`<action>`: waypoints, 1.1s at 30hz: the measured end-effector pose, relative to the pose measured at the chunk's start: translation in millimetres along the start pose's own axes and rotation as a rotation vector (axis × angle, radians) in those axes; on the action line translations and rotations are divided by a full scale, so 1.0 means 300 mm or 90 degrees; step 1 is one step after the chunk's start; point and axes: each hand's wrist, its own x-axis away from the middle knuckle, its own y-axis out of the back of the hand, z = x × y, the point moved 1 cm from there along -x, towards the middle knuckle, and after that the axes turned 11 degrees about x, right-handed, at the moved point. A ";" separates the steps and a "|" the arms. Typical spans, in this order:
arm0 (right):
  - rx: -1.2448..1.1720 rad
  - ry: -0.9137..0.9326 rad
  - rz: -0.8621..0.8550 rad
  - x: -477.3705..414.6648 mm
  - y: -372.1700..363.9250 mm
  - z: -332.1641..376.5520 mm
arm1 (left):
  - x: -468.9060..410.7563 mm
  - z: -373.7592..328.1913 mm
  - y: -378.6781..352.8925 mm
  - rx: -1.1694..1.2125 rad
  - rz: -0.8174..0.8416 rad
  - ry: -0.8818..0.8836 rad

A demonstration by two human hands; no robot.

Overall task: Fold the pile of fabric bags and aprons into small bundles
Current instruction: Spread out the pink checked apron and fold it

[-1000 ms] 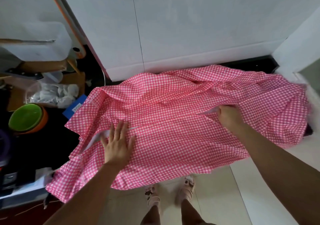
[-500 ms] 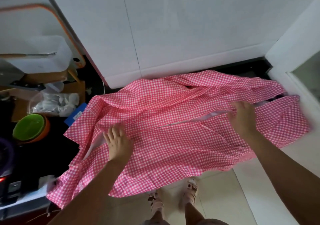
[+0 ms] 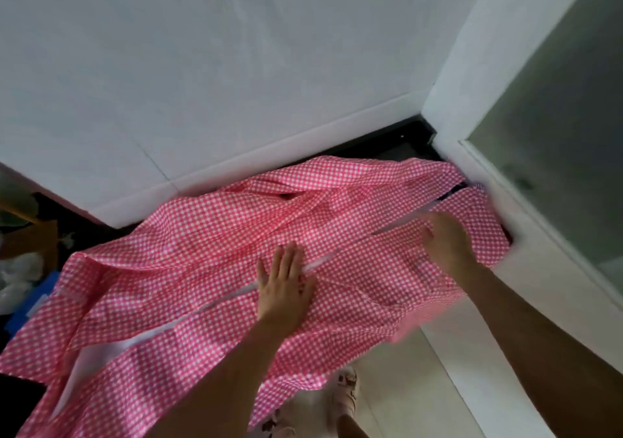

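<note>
Both hands have slid rightward along the pink checked cloth (image 3: pixel 202 269), which lies spread over a dark counter (image 3: pixel 387 149) against a white wall (image 3: pixel 236 83), its near edge hanging over the front. The left hand (image 3: pixel 286 289) presses flat, fingers straight, on a white seam at the cloth's middle. The right hand (image 3: pixel 446 245), blurred, rests near the cloth's right end; its grip cannot be told. Sandalled feet (image 3: pixel 347 388) stand on pale floor tiles below.

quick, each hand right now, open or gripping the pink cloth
Left hand: open, straight fingers pressing flat on the pink checked fabric.
Right hand: over the fabric, motion-blurred; cannot tell.
</note>
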 end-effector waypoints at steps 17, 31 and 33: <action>0.134 -0.082 0.161 -0.261 -0.011 -0.005 | 0.058 0.099 0.036 0.002 -0.036 0.011; 0.068 -0.127 -0.037 -0.338 0.088 -0.165 | 0.064 0.089 0.028 0.007 -0.073 0.017; 0.013 -0.158 -0.010 -0.359 0.099 -0.215 | 0.063 0.096 0.022 0.018 -0.079 0.015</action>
